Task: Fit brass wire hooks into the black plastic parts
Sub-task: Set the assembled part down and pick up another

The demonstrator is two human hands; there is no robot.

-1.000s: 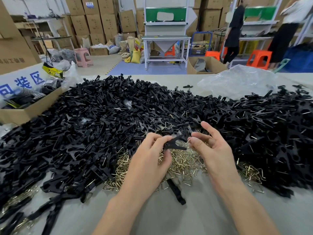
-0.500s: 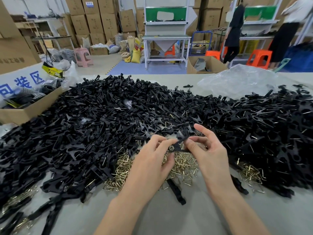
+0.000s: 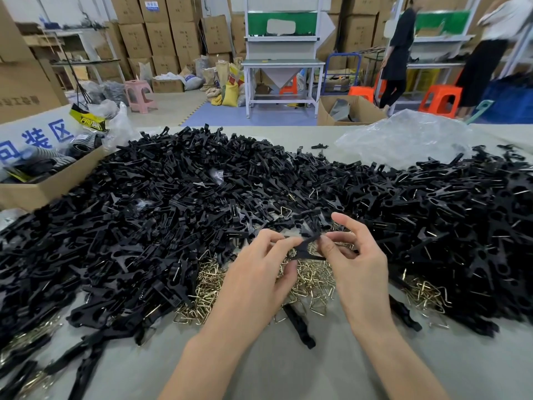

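Part (image 3: 306, 249), black plastic and forked, held between both hands just above the heap of brass hooks (image 3: 313, 280) at the near edge of the black pile (image 3: 173, 203). The left hand (image 3: 259, 275) pinches its left end between thumb and forefinger; the right hand (image 3: 359, 267) pinches the right end the same way, with its other fingers lifted clear. Whether a hook is already seated in the part cannot be told, as the fingertips cover the joint. The step in hand appears to be seating or checking a hook. It is best done with one hand keeping the part steady while the other guides the wire ends squarely into their holes, pressing along the wire rather than across it, so that the thin brass does not bend or spring away. Room for movement is good towards the worker, where bare table (image 3: 288, 373) lies beneath the forearms, broken only by a stray part (image 3: 298, 326). Ahead and to both sides the pile crowds in close to the hands, so a dropped hook would probably be lost among it. A box (image 3: 57, 183) bounds the far left and a clear bag (image 3: 403, 137) lies at the far right, both well apart from the hands.
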